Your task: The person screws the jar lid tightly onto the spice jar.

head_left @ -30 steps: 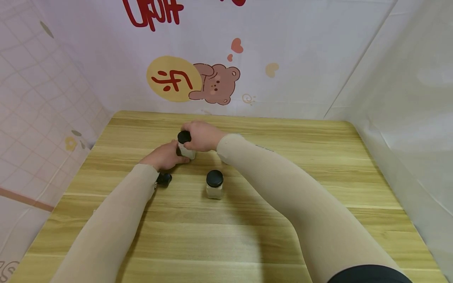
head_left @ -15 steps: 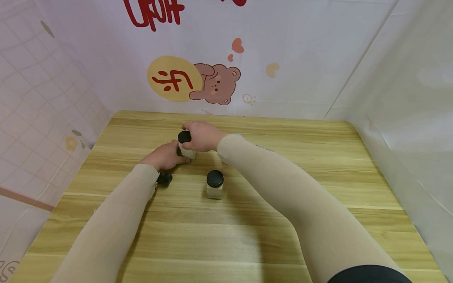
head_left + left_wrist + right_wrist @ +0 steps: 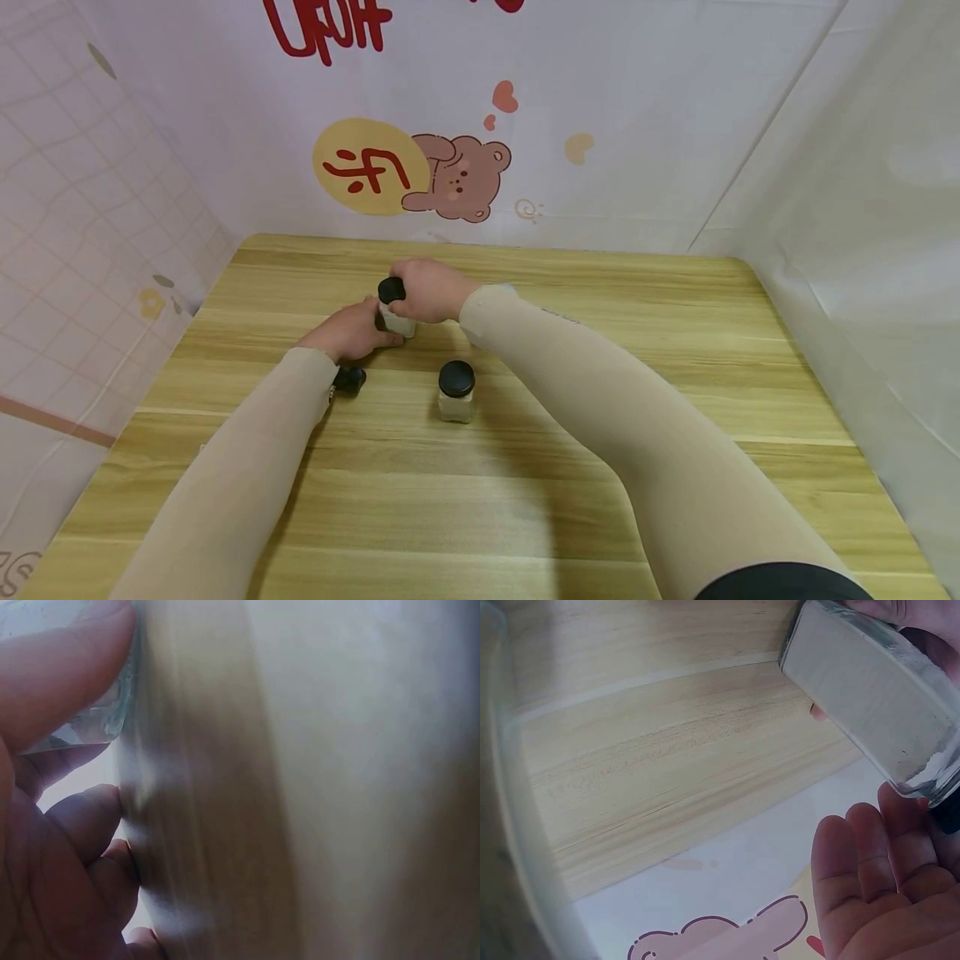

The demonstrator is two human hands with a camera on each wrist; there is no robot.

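Observation:
Toward the back left of the table, a square glass jar (image 3: pixel 397 323) with pale powder inside stands between both hands. My left hand (image 3: pixel 351 331) grips its lower body, thumb across the near side. At the top, my right hand (image 3: pixel 431 290) holds the black lid (image 3: pixel 390 290) between thumb and fingers. The right wrist view shows the jar (image 3: pixel 870 697) from the side, its dark lid (image 3: pixel 949 810) partly out of frame. In the left wrist view, the thumb covers part of the glass. The lid looks seated on the jar; whether it is loose I cannot tell.
A second glass jar (image 3: pixel 456 406) with a black lid stands upright in front of the hands, apart from them. A small black device (image 3: pixel 350 380) sits at the left wrist. The wooden table (image 3: pixel 480 517) ends at a printed back wall (image 3: pixel 630 125).
The fingers of the right hand shift slightly about the lid, out and back. The left hand and both jars stay in place.

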